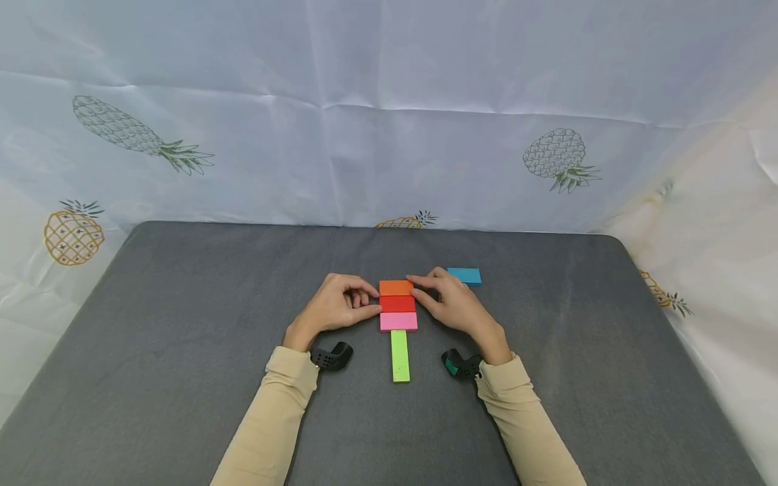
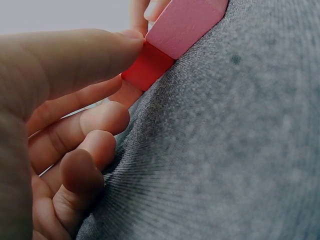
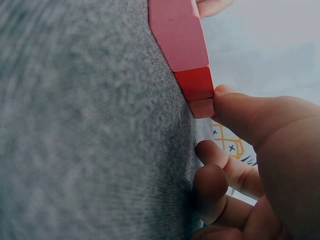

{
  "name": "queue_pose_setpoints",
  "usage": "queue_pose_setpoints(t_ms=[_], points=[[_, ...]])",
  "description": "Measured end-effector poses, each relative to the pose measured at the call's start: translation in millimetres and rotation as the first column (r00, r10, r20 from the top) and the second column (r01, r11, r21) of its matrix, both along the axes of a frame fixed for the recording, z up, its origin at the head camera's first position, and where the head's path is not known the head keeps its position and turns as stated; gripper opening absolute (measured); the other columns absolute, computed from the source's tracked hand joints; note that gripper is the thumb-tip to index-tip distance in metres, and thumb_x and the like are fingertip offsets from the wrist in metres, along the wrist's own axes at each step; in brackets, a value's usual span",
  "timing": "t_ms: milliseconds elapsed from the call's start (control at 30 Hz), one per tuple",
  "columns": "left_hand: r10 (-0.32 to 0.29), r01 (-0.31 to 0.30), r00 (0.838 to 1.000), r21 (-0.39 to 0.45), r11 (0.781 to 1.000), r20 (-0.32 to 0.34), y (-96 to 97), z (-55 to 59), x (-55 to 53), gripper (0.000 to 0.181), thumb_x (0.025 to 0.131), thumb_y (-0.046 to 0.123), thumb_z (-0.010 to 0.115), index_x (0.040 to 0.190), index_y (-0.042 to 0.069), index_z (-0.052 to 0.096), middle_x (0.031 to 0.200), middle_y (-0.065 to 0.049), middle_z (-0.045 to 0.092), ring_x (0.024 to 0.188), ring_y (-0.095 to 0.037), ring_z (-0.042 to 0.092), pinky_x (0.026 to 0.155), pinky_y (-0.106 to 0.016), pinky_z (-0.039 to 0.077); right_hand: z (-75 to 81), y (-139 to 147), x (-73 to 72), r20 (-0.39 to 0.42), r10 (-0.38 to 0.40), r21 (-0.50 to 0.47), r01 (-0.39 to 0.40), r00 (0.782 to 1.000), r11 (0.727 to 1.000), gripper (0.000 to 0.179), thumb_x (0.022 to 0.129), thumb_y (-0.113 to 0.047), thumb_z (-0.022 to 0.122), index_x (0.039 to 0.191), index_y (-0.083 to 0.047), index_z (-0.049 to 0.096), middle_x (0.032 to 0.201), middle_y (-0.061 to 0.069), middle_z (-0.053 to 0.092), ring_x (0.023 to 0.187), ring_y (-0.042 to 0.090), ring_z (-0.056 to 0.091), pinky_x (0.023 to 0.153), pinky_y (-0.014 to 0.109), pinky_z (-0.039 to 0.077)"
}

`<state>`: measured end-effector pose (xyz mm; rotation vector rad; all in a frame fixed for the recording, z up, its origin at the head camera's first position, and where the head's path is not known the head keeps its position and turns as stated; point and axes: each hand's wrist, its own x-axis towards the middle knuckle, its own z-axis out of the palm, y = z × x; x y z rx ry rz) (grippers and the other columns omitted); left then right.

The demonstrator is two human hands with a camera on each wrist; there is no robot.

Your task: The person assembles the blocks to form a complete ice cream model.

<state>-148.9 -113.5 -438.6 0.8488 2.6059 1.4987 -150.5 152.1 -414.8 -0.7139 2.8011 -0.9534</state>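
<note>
In the head view, an orange block (image 1: 396, 288), a red block (image 1: 398, 304) and a pink block (image 1: 398, 322) lie side by side in a stack-like column. A lime green block (image 1: 400, 356) runs lengthwise from the pink one toward the person. My left hand (image 1: 336, 302) touches the left ends of the orange and red blocks with index finger and thumb. From the other side, my right hand (image 1: 451, 302) has its index fingertip at the orange block's far right corner. Its thumb (image 3: 240, 110) presses at the right ends of the red and orange blocks in the right wrist view.
A blue block (image 1: 464, 275) lies just beyond the right hand. The grey cloth-covered table (image 1: 182, 351) ends at a white curtain (image 1: 340, 155) printed with pineapples. Black wrist devices (image 1: 332, 356) sit on the inner side of both wrists.
</note>
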Motion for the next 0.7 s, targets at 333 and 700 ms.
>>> queue_pose_setpoints(t_ms=[333, 700], points=[[0.001, -0.001, 1.0, -0.003, 1.0, 0.007, -0.3, -0.7, 0.2, 0.014, 0.083, 0.014, 0.085, 0.094, 0.007, 0.079, 0.072, -0.002, 0.066, 0.06, -0.004, 0.054, 0.059, -0.021, 0.049, 0.0, 4, -2.0, -0.003, 0.025, -0.056, -0.025, 1.0, 0.998, 0.04, 0.101, -0.019, 0.066, 0.139, -0.007, 0.063, 0.097, 0.01, 0.063, 0.069, 0.011, 0.045, 0.063, 0.024, 0.041], [0.002, -0.002, 1.0, 0.003, 1.0, -0.002, -0.4, -1.9, -0.4, 0.014, 0.082, 0.014, 0.085, 0.093, 0.007, 0.079, 0.072, -0.002, 0.067, 0.06, -0.004, 0.054, 0.059, -0.021, 0.049, 5.8, 16, -5.0, -0.013, -0.012, -0.105, 0.01, 1.0, 0.994, 0.03, 0.101, -0.018, 0.066, 0.128, -0.007, 0.07, 0.099, 0.011, 0.063, 0.06, 0.01, 0.047, 0.06, 0.024, 0.045]])
